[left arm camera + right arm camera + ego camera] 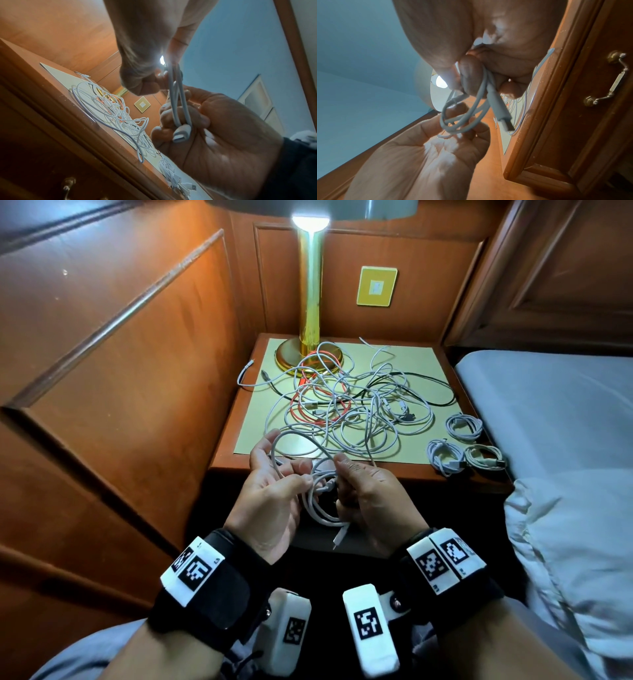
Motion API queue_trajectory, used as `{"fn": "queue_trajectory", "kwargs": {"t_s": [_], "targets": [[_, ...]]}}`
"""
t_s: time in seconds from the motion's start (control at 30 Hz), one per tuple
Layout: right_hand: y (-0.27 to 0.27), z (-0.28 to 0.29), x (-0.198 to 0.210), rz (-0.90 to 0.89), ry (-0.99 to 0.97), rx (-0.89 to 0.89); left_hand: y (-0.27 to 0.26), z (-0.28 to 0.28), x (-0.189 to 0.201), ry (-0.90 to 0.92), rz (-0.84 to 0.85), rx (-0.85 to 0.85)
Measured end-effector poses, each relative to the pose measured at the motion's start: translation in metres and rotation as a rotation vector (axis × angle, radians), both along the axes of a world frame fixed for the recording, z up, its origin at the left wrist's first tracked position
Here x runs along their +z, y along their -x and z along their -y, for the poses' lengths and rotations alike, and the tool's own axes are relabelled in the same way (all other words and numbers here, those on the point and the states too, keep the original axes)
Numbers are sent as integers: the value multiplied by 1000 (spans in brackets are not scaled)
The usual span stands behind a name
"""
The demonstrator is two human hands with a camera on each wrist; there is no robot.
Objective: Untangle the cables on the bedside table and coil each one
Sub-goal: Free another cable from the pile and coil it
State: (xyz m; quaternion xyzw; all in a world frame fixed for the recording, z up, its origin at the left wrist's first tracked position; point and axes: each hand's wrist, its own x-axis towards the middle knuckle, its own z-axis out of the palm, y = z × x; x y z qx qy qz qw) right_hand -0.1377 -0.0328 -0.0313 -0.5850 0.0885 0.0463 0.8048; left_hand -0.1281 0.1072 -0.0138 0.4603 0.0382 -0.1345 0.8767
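In front of the desk (376, 474), the left hand (274, 501) and right hand (370, 498) each pinch loops of one white cable (322, 508) with curled fingers. The cable tangle (342, 405) lies on the desk, three coiled cables (462, 446) at its right edge.
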Motion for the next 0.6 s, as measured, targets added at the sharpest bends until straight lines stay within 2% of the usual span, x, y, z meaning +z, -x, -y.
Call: {"fn": "queue_trajectory", "kwargs": {"t_s": [0.3,0.6], "targets": [[1,-6,1,-50,-16,9,-3,-1,4,1,-47,-23],[-3,-11,-4,-169,10,-19,-4,4,-5,-80,-52,-10]]}}
